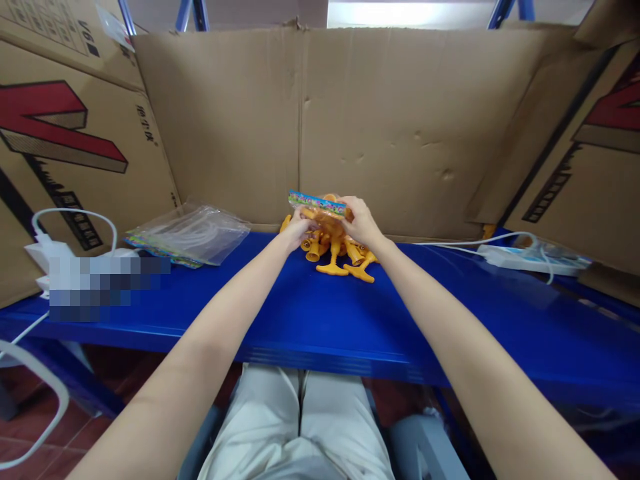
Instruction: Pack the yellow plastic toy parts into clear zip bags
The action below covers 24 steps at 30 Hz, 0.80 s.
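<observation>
Both my hands reach forward over a blue shelf. Between them is a small clear bag with a colourful strip along its top and orange plastic toys inside. My left hand grips the bag's left side, fingers closed. On the bag's right side and top strip, my right hand is closed. More orange toy pieces with flat bases lie on the shelf right under the bag, in front of my hands.
A pile of empty clear bags lies at the left. White chargers and cables sit at the far left, a white power strip at the right. Cardboard walls close in the back and both sides.
</observation>
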Motion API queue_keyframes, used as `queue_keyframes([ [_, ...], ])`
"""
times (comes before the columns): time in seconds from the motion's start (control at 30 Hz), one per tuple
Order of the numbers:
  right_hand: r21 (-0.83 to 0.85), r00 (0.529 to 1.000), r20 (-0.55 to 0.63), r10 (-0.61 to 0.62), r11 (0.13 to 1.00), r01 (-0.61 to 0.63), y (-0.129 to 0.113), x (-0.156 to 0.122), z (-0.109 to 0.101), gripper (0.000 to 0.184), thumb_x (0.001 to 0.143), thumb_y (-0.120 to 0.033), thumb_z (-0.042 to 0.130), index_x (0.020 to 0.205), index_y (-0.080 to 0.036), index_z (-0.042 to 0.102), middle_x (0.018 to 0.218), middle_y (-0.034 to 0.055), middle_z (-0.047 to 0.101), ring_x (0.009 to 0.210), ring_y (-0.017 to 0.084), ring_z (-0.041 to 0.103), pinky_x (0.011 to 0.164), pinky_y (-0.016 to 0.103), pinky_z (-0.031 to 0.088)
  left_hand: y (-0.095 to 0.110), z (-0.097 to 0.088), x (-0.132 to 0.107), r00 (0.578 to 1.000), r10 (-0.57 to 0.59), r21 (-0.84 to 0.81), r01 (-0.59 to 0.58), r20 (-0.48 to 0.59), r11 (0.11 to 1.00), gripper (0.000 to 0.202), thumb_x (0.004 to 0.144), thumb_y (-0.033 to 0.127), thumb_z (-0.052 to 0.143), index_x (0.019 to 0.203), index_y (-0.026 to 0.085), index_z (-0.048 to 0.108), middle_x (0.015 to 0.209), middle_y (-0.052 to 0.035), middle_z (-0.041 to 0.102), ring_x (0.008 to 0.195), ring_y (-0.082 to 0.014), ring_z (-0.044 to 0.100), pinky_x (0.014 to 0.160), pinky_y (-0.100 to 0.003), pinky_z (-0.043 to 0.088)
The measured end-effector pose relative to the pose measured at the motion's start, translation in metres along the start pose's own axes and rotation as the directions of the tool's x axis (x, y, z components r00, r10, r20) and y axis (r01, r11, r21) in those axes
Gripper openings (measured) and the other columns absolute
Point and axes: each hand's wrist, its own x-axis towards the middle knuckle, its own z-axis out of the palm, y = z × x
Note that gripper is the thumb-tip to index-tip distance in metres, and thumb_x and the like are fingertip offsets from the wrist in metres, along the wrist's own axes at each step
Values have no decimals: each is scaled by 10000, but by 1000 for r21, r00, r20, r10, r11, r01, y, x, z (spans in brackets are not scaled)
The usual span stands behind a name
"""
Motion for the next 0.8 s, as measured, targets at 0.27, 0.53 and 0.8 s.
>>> queue_keyframes([
  [0.27, -70, 860, 99, 501, 866, -496, 11, 15, -16, 324, 741, -346, 655, 1014, -173, 646, 1015, 140, 656, 1061, 327, 575, 918, 509, 451, 17, -7, 0, 989, 134, 92, -140, 61, 986, 298, 817, 286, 627, 1106, 241, 574, 1074, -53, 649, 592, -67, 602, 496, -173, 412],
  [0.53, 500, 744, 422, 518, 552, -667, -8, 42, -63, 163, 793, -261, 604, 912, -153, 625, 820, 102, 675, 704, 230, 679, 688, 458, 574, 28, 17, 9, 945, 176, 307, -87, -275, 948, 147, 857, 250, 555, 774, 154, 630, 554, 31, 533, 385, -49, 398, 428, -196, 285],
  [0.8, 551, 851, 257, 457, 655, -518, 17, 66, -51, 328, 884, -393, 428, 1086, -180, 574, 1071, 147, 600, 874, 274, 660, 737, 504, 536, 40, 21, 19, 981, 149, 135, -131, -126, 982, 153, 869, 308, 573, 962, 198, 623, 920, -56, 695, 878, -141, 659, 716, -230, 480],
])
